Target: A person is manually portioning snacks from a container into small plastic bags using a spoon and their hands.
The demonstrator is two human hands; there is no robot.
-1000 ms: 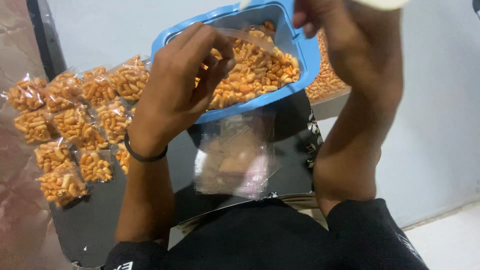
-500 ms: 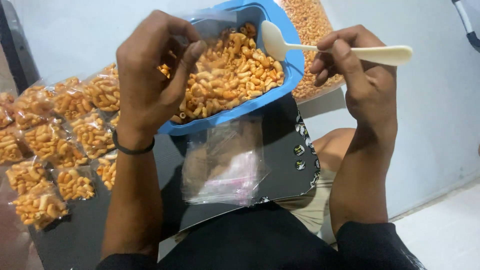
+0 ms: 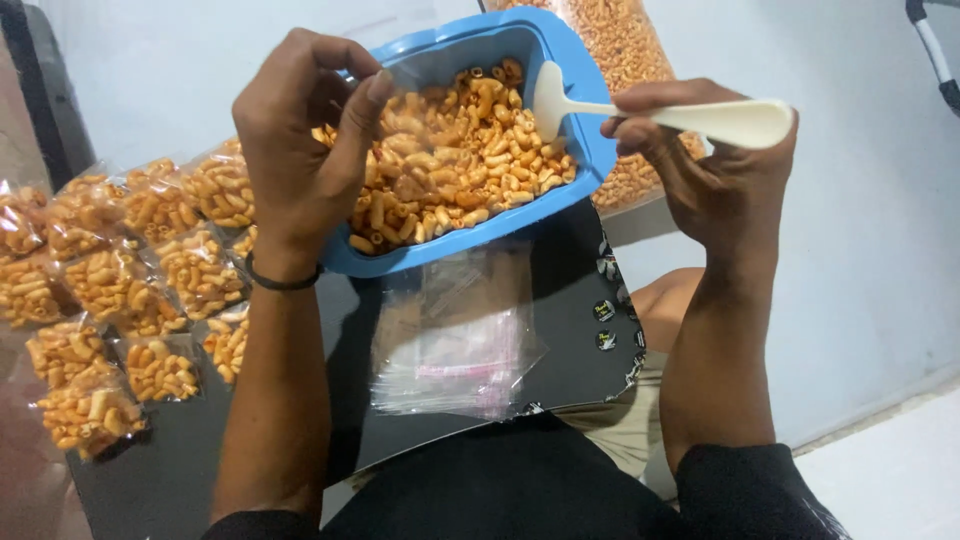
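Scooping orange macaroni snacks from blue tub with white spoon
Right hand clamped on the stiff, light spoon handle; left hand pinches a flimsy, slippery clear bag

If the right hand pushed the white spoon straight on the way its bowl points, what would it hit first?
Most likely the orange macaroni snacks heaped in the blue tub. The right hand holds the white spoon with its bowl aimed left, just over the tub's near rim; depth is hard to judge, so it may already touch them.
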